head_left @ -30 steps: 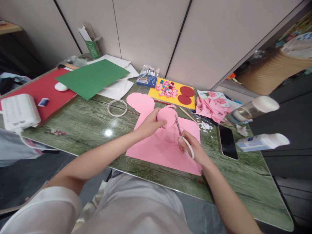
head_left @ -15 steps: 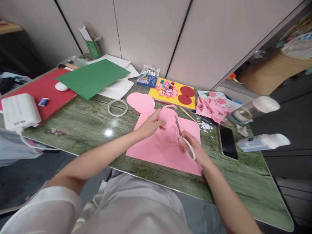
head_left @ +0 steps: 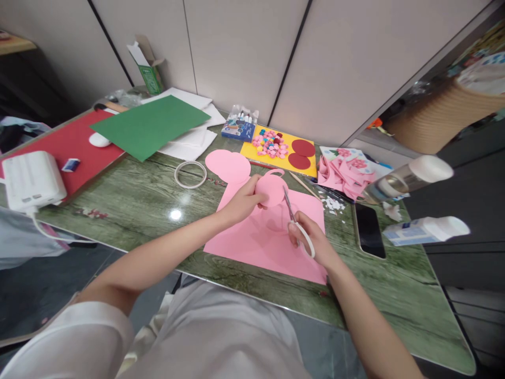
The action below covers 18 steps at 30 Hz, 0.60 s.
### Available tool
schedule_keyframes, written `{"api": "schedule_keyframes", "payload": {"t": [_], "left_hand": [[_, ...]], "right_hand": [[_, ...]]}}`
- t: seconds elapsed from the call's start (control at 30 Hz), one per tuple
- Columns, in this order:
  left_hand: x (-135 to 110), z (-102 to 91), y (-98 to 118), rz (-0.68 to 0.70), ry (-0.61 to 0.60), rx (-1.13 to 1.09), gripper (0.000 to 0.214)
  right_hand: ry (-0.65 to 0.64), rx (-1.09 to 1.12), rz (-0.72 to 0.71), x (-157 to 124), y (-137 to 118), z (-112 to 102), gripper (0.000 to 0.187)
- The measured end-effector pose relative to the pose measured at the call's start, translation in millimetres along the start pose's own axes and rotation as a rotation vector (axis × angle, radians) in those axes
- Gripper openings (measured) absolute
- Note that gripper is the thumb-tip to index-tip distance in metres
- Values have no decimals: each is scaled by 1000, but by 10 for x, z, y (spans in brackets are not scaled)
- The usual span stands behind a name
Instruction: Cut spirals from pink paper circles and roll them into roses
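Between the thumb and fingers of my left hand is a round piece of pink paper, held up above the table. A thin curled strip of the same pink stands off its upper edge. My right hand grips white-handled scissors, their blades at the right edge of the round paper. Below both hands lies a large pink sheet. Pink paper circles overlap just beyond my left hand.
A tape roll lies left of the pink circles. Behind are a yellow sheet with small balls and dark red circles, and a marker box. Pink scraps, a phone and two bottles sit right. A green sheet lies left.
The curled strip at the top of the round paper has shifted slightly left. The scissors' handles have moved a little, and both hands stay in nearly the same place.
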<state>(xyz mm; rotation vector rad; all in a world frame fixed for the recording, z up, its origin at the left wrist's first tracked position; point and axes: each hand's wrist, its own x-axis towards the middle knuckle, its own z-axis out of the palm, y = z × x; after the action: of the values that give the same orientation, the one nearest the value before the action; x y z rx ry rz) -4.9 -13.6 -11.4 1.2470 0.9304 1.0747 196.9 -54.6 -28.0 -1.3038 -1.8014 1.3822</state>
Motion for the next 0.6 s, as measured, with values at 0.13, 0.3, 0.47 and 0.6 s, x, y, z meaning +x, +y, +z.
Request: {"api": "schedule_keyframes", "payload": {"t": [0.13,0.3,0.47,0.6], "left_hand": [[6,-18,-20,31,-1,-9,13],[5,-17,-15,54,22,-2,12],[-13,-4,-12,34,-31,49,20],[-26,0,-18,46,-63,93,28]], "right_hand": [[-7,-1,7,-3,5,-6,26],[-11,-1,-2,-4,5,-10,25],[-14,10,3,3,-1,-7,25],[-18,5,-3,1,-5,-9,25]]}}
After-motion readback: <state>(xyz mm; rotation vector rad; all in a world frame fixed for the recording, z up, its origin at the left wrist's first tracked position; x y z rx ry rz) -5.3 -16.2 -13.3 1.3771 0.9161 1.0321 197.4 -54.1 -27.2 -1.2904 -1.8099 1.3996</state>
